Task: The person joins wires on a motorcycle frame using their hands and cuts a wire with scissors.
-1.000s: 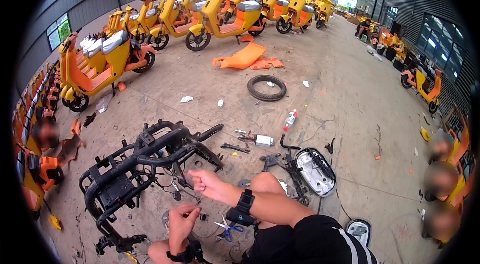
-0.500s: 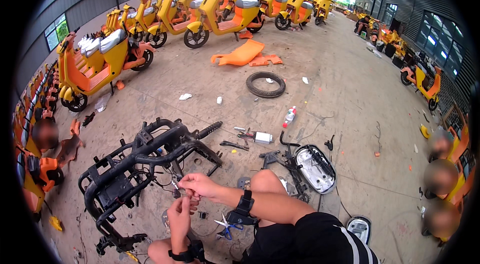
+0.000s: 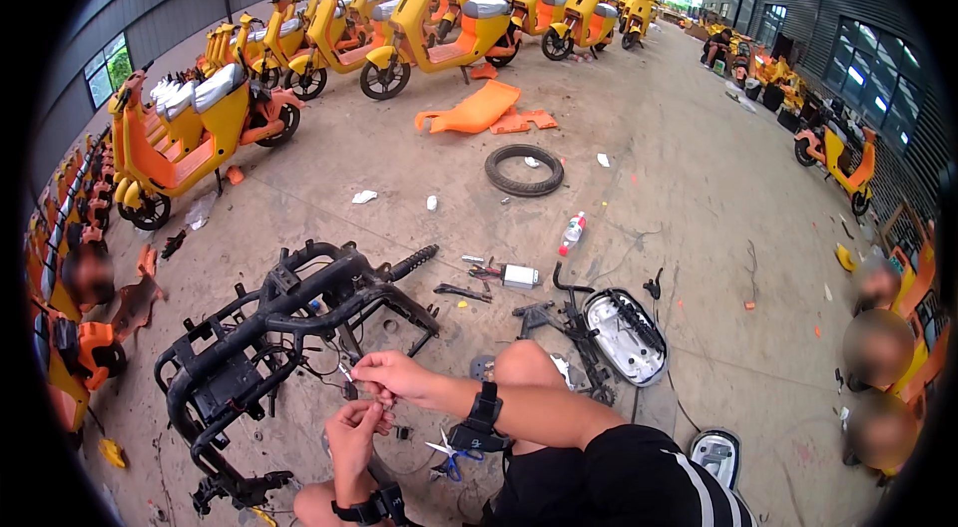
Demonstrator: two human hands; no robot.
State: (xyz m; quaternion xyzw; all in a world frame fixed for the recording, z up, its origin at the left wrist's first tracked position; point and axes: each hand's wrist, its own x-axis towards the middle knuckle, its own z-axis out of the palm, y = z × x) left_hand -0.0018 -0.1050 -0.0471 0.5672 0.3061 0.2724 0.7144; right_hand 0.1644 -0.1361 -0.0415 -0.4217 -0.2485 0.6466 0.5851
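My right hand [image 3: 397,375] is closed in a pinch, reaching across from the right. A thin cable with a pale connector end [image 3: 345,370] shows at its fingertips, close to the black scooter frame [image 3: 284,317]. Just below it, my left hand [image 3: 351,435] is also pinched, thumb against fingers. Whatever lies between the left fingers is too small to make out. The bare frame rests on the floor to the left, with loose wires hanging beside my hands. Scissors [image 3: 454,457] with blue handles lie spread on the floor, right of my left wrist.
Ahead lie a metal controller box [image 3: 520,275] with wires, a plastic bottle [image 3: 572,234], a black tire [image 3: 524,171] and an orange body panel [image 3: 473,110]. A grey-white seat shell [image 3: 626,335] sits at right. Yellow scooters [image 3: 434,38] stand in rows behind.
My left hand has shifted slightly left, and its fingers are bent more toward the right hand. The right hand keeps its pinch near the frame. The whole view has tilted slightly.
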